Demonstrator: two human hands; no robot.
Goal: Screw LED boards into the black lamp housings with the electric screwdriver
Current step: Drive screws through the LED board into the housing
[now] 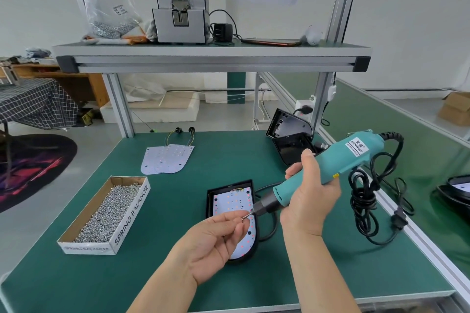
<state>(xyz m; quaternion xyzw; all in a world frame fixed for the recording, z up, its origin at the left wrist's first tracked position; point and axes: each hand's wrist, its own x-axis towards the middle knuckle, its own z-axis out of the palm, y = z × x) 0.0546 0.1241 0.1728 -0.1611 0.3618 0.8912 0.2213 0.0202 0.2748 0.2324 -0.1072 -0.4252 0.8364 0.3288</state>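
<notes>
Taking the green bench mat as a dial, a long cardboard box of loose silver screws lies at about eight o'clock. Two spare white LED boards with trailing wires lie at eleven.

Near the middle, tipped toward five, lies the black D-shaped lamp housing with a white LED board seated inside it. Neither hand is holding it down.

The left hand hovers over the housing's lower half. Its thumb and forefinger pinch what looks like a small silver screw against the driver's bit. The right hand is wrapped round the barrel of the teal electric screwdriver, which slants down toward eight o'clock.

Two empty black housings are propped at one o'clock. The driver's black cord is bunched in a coil at three.

The screw worries me most. If it sits crooked on the bit, it may drop among the LEDs or cross-thread. The loose housing could also spin or skid once torque bites. A tug from the tangled cord could then skate the bit across the board.
</notes>
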